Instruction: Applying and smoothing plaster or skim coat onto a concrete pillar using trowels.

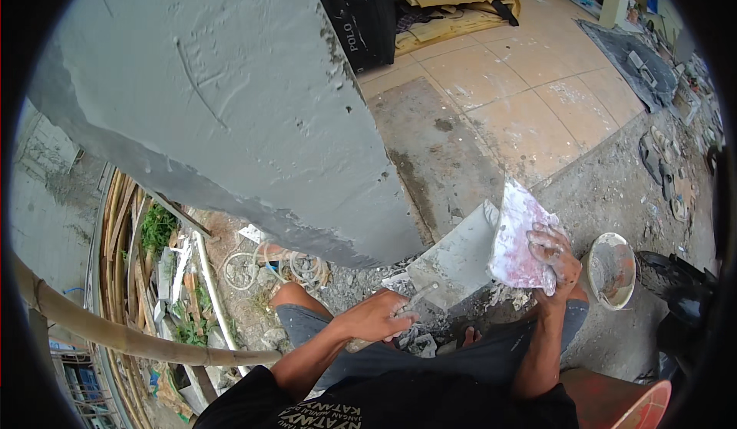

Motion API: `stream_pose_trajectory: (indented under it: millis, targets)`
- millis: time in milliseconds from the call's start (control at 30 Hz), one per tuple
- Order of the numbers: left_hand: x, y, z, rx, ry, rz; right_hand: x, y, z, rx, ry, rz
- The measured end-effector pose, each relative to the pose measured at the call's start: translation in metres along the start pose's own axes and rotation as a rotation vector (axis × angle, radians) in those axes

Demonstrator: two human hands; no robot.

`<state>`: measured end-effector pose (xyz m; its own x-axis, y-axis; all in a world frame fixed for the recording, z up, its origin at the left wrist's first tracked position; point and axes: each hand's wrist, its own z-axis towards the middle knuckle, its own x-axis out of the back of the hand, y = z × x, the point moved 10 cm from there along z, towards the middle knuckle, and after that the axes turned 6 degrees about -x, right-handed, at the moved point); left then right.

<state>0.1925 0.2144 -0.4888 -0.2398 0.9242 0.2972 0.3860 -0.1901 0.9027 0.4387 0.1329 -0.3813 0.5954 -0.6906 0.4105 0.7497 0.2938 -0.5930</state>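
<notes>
Head view showed our left hand [378, 315] closed around a stick [424, 294], apart from our right hand [556, 263], clamped on the white sheet [519, 233] left of the bucket [614, 304], where a firm edge grip seemed best for keeping it steady.

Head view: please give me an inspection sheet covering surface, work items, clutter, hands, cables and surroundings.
Surface: grey wall, uneven, bearing a curved mark.
Work items: white-pink plate; grey sheet beside it, apart or touching unclear.
Clutter: rubble, bamboo poles, sandals.
Hands: left hand closed around a slim handle; right hand gripping the plate.
Cables: pale loops, hose or cable unclear.
Surroundings: tiled floor, bucket, dark wheel.
</notes>
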Motion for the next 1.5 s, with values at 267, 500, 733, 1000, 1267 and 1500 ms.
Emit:
stream_pose_trajectory:
  millis: [267,500,733,1000,1267,1500]
  targets:
    - [0.013,0.006,-0.006,-0.224,0.152,0.156,0.012,0.051,-0.022,-0.425,0.229,-0.246]
    - [-0.003,-0.023,0.008,-0.297,0.394,0.268,0.006,0.034,-0.124,-1.156,0.681,1.022]
    - [-0.037,-0.077,-0.007,-0.155,0.293,0.398,-0.063,0.019,-0.18,-1.376,0.565,1.402]
    - [-0.003,-0.132,-0.103,-0.153,0.479,0.308,-0.062,0.037,-0.16,-1.08,0.547,1.366]
    - [0.032,-0.176,-0.173,-0.127,0.955,-0.564,-0.179,-0.005,-0.142,-1.013,0.039,0.83]
    - [0.027,-0.2,-0.2,-0.109,1.068,-0.593,-0.194,-0.081,-0.065,-0.548,0.105,0.112]
